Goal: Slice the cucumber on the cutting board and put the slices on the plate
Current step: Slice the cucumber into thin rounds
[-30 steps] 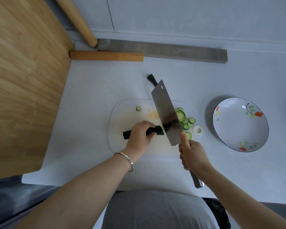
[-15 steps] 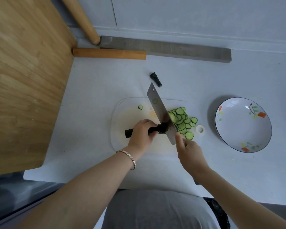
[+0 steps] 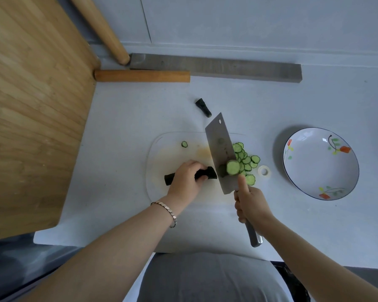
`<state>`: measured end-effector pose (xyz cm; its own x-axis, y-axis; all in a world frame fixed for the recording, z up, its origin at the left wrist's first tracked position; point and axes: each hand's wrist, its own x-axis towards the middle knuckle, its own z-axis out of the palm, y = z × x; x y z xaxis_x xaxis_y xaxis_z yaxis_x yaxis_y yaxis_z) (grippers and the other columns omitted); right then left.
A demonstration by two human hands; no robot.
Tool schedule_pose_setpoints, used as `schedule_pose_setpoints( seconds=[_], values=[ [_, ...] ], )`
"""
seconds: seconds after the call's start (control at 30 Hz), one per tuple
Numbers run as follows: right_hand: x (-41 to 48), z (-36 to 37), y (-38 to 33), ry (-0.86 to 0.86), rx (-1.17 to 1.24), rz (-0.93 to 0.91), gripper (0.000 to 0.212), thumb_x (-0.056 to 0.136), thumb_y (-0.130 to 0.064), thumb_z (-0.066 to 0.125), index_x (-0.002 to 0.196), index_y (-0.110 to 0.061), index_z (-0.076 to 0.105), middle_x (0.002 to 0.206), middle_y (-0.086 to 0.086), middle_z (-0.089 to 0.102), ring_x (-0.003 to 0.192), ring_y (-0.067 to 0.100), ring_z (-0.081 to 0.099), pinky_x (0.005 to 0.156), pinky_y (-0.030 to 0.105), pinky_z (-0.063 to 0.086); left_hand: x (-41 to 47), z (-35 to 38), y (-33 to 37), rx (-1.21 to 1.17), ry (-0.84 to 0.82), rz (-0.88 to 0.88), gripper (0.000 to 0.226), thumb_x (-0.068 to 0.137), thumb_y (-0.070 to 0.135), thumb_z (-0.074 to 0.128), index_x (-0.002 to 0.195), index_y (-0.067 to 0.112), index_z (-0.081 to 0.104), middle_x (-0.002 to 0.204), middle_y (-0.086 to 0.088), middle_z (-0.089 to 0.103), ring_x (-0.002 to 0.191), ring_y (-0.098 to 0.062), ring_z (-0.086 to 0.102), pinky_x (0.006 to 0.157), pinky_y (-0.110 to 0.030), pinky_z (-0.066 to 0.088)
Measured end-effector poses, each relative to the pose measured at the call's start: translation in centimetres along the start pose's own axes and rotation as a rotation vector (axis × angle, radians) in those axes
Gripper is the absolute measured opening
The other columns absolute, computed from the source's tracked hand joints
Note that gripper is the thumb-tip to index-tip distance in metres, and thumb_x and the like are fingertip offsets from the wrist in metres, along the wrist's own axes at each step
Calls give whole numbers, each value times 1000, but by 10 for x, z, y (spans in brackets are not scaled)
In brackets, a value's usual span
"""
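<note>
My left hand point(image 3: 187, 178) curls over the middle of the dark-green cucumber stub point(image 3: 208, 172) on the pale translucent cutting board point(image 3: 162, 149); it is likely firm, wet and apt to roll. My right hand point(image 3: 252, 205) grips the handle of the steel cleaver point(image 3: 220, 147), whose blade hides the cut face and part of the thin, clingy green slices point(image 3: 248, 160).

Rectangular grey cleaver blade point(image 3: 218, 144): dull smooth metal; rounded white cutting board point(image 3: 162, 153): smooth translucent plastic; round flower-painted white plate point(image 3: 314, 168): glossy glazed ceramic; large tan board point(image 3: 31, 116): matt grained wood.
</note>
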<state>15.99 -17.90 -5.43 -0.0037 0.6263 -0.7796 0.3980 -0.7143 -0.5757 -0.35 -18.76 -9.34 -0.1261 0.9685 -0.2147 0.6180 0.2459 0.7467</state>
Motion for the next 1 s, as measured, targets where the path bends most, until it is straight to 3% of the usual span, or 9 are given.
schedule_pose_setpoints(
  seconds=[0.1,0.2,0.4,0.5,0.57,0.63,0.73,0.83,1.0],
  values=[
    [-3,-17,0,-17,-34,-19,56,94,-55,36,57,-14,33,39,-6,29,35,12,25,41,21,25,-1,-8,7,72,171,140,18,84,17,58,97,7,64,97,-10,63,93,-25,54,86,-39,48],
    [-3,-34,2,53,-292,-157,54,91,-56,38,63,-11,38,52,4,37,49,20,33,52,26,30,4,-21,29,101,326,425,30,83,28,54,106,9,59,103,-12,59,100,-20,48,92,-30,39],
    [-5,-53,-8,228,-748,-387,53,86,-56,48,60,-12,36,52,3,38,57,26,37,51,32,29,24,-20,51,407,139,818,32,82,28,58,110,12,62,116,-10,62,112,-20,44,100,-31,30],
    [-7,-60,-14,280,-1008,-500,49,84,-63,46,69,-17,44,61,3,54,64,28,50,53,31,32,26,-18,62,383,14,732,48,85,39,54,125,14,52,135,-6,50,128,-18,35,110,-29,19],
    [-7,-66,-16,303,-1179,-595,48,84,-65,45,77,-18,48,71,4,64,70,28,60,57,28,32,29,-16,67,325,-192,539,61,84,45,55,135,16,39,148,-1,32,138,-16,22,112,-29,12],
    [-4,-70,-14,293,-1262,-712,47,81,-62,55,72,-16,51,64,5,66,61,27,63,52,27,29,34,-14,67,322,-386,367,73,84,49,54,142,20,23,155,6,12,142,-10,6,117,-33,6],
    [3,-75,-7,328,-1240,-848,55,70,-63,63,54,-18,34,33,0,40,26,21,39,42,14,6,41,-13,66,313,-585,277,89,78,58,55,145,25,6,155,12,-4,141,-4,-9,117,-34,0],
    [8,-77,-7,403,-1168,-1010,49,73,-62,42,59,-19,25,41,-7,17,33,21,14,47,12,0,43,-12,68,343,-671,255,97,74,65,54,144,29,-2,154,14,-9,139,-2,-14,116,-33,-4],
    [19,-83,0,435,-1161,-1080,53,74,-60,42,50,-13,43,35,0,34,30,21,20,39,15,16,52,-9,73,424,-759,223,89,77,69,45,142,38,-7,153,14,-16,138,-3,-21,117,-40,-7]
  ],
)
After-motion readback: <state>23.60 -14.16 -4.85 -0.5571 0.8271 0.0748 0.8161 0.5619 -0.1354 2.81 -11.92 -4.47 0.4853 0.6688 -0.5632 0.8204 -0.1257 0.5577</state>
